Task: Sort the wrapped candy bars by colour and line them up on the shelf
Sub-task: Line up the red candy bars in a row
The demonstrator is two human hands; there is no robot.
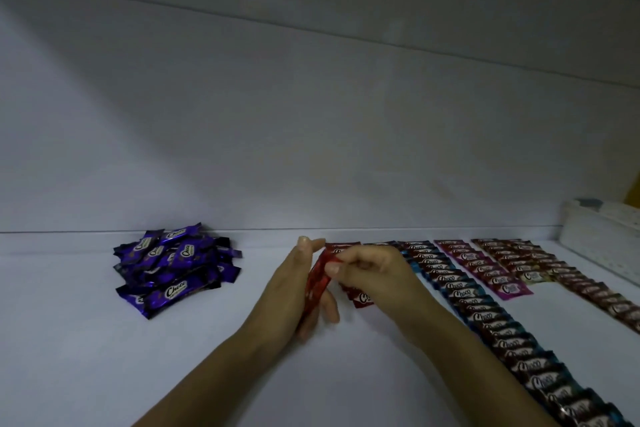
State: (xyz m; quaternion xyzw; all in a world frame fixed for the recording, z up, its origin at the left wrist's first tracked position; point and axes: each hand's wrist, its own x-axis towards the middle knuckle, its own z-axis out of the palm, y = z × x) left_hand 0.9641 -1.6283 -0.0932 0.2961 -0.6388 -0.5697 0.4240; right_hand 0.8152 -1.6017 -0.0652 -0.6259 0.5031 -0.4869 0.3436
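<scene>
My left hand [294,291] holds a small stack of red wrapped candy bars [317,282] on edge above the white shelf [104,357]. My right hand [375,276] pinches the top end of that stack with thumb and fingers. Just behind and under my right hand lies a short row of red bars [360,298]. To the right run a long blue row [485,315], a pink row [485,267], a beige-tipped row [519,258] and a dark red row [602,295]. A loose pile of purple bars [173,269] sits at the left.
A white basket [602,239] stands at the far right against the back wall [311,114]. Bare shelf surface lies between the purple pile and my hands, and along the front.
</scene>
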